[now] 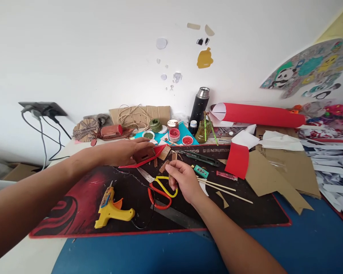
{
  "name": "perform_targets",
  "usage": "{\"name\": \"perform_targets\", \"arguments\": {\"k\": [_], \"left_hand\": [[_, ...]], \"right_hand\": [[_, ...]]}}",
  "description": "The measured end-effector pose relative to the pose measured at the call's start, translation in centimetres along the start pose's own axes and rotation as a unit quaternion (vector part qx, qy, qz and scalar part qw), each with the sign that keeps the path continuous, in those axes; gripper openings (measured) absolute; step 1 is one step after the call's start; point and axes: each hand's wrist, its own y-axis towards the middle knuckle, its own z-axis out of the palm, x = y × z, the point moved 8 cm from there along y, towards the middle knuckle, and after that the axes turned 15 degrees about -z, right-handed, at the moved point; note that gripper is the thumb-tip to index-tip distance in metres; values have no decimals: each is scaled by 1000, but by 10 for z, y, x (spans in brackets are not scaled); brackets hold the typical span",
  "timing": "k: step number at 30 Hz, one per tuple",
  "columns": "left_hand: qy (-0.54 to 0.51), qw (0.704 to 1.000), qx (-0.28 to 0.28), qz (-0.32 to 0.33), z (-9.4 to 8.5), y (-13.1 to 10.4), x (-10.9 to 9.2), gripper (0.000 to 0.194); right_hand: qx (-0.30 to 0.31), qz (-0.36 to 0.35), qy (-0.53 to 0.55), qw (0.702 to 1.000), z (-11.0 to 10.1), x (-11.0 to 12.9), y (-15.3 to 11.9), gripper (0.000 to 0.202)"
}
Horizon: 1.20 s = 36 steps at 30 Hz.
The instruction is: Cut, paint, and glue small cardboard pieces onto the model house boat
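Observation:
My left hand [121,152] grips a boat-shaped cardboard model [144,155], brown with red edges, its fingers laid over the top. The thumb side is partly hidden. Between the thumb and fingers of my right hand [183,179] is a small brown cardboard piece [164,166], held just right of the model. Below that hand lie scissors [161,194] with one red and one yellow handle. A yellow glue gun [112,211] rests on the dark mat [194,217], nearer me on the left. Behind the right hand is a dark green utility knife [201,157].
Open paint jars [174,134] and a black thermos [200,104] stand at the back. A green lighter [200,172], wooden sticks [225,189] and cardboard sheets [263,175] lie to the right. A red corrugated roll [260,115] is by the wall. A clear ruler [180,219] lies in front.

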Motion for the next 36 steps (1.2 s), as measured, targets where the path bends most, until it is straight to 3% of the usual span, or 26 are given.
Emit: {"name": "perform_targets", "arguments": {"k": [7, 16, 21, 36], "left_hand": [[-78, 995, -51, -25, -9, -26, -8, 93], [-92, 993, -49, -51, 8, -41, -44, 91], [-94, 994, -56, -19, 15, -41, -57, 88], [-105, 993, -62, -6, 24, -40, -54, 89]], "right_hand": [[10, -8, -18, 1000, 1, 7, 0, 44], [55, 14, -14, 998, 9, 2, -4, 38], [88, 30, -28, 995, 13, -3, -7, 34], [82, 45, -27, 995, 12, -11, -8, 34]]}}
